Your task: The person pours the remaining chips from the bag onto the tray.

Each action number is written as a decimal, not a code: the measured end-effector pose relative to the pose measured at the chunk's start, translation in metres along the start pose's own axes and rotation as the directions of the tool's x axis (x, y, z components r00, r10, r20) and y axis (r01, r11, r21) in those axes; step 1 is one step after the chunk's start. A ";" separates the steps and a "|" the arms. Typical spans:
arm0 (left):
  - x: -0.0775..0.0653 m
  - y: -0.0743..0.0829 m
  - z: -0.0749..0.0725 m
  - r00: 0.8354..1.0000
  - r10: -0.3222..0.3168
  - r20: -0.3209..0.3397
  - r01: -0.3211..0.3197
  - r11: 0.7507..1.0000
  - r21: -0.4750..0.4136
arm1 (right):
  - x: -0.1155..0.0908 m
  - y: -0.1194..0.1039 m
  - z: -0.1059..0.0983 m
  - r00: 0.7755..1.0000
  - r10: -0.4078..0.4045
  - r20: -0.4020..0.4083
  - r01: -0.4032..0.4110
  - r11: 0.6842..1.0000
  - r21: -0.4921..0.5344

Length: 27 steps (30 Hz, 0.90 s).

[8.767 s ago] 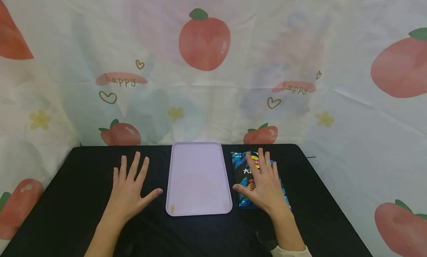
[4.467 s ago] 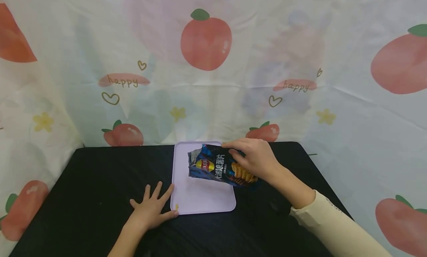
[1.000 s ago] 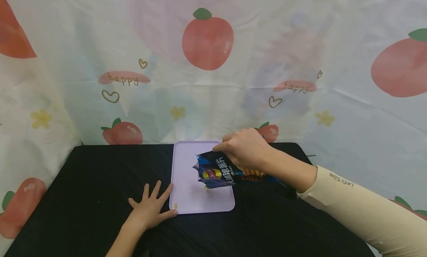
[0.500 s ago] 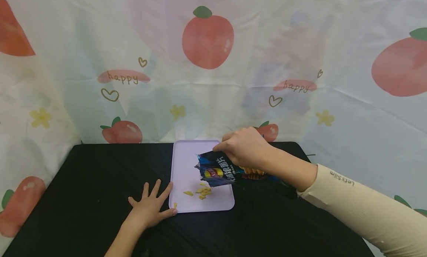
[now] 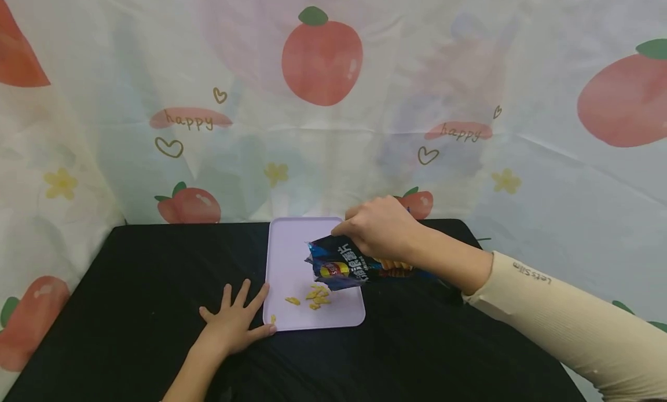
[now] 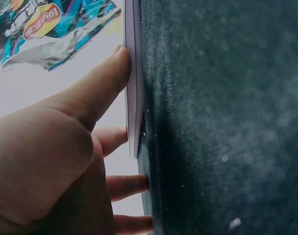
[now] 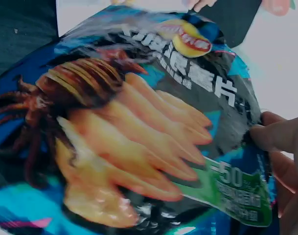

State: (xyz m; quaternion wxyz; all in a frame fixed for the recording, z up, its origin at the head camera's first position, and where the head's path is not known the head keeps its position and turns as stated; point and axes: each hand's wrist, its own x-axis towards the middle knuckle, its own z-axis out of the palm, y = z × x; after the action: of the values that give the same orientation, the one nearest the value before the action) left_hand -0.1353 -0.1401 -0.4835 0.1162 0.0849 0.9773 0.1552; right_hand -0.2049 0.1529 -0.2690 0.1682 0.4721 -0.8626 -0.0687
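My right hand point(image 5: 383, 225) pinches the edge of a black and blue chip bag point(image 5: 336, 266), holding it tilted over the right side of a pale purple tray point(image 5: 292, 245). The bag's torn mouth faces left and down. Below the mouth, several yellow chips point(image 5: 318, 296) lie on the tray, with one chip point(image 5: 293, 300) a little to their left. A small yellow piece point(image 5: 273, 319) sits in the tray's near left corner. My left hand point(image 5: 231, 326) rests with spread fingers against the tray's left edge. In the right wrist view, thumb and fingers grip the bag's side point(image 7: 237, 122).
A black cloth point(image 5: 172, 269) covers the table under the tray. Behind and at both sides hangs a pale curtain point(image 5: 333, 164) printed with fruit. The right sleeve point(image 5: 552, 309) stretches across the table's right side.
The right hand took the bag from the table and tipped it over the tray. Chips fell onto the tray within the last second. Earlier, the left hand moved to the tray's edge.
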 end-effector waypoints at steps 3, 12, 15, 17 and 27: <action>0.000 0.000 -0.001 1.000 -0.004 0.005 0.004 1.000 0.001 | 0.000 0.000 -0.002 1.000 -0.002 0.006 0.002 1.000 -0.011; 0.001 0.000 -0.002 1.000 0.002 0.005 -0.002 1.000 0.004 | 0.000 0.000 -0.006 1.000 -0.009 -0.019 0.009 1.000 -0.021; 0.001 0.000 -0.002 1.000 -0.001 0.009 0.001 1.000 0.004 | 0.000 -0.001 -0.006 1.000 -0.008 -0.019 0.008 1.000 -0.030; 0.000 0.000 -0.002 1.000 -0.001 0.009 0.001 1.000 0.003 | 0.000 -0.002 -0.006 1.000 -0.007 -0.011 0.006 1.000 -0.030; 0.000 0.002 -0.003 1.000 -0.003 0.011 0.003 1.000 -0.004 | -0.002 -0.001 -0.006 1.000 0.000 -0.010 0.000 1.000 -0.013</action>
State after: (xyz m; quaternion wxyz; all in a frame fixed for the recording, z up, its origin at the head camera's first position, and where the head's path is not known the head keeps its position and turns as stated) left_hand -0.1354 -0.1392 -0.4804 0.1217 0.0843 0.9766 0.1563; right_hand -0.2011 0.1541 -0.2636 0.1755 0.4715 -0.8613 -0.0718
